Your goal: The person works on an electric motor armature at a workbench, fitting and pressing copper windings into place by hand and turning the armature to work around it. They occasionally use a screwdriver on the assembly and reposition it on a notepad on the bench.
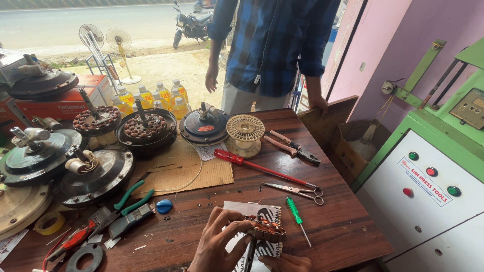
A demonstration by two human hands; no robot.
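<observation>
Bench (282,201) crowded with fan motors (96,176), red screwdriver (262,168), scissors (297,190); at near edge, left hand (217,242) fingers closed round copper-wound stator (264,229), right hand (285,263) gripping dark tool (250,252) under it; winding work likely underway, steady hold needed next.

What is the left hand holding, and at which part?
The left hand grips a copper-wound stator by its left rim; the right hand lies below it.
</observation>
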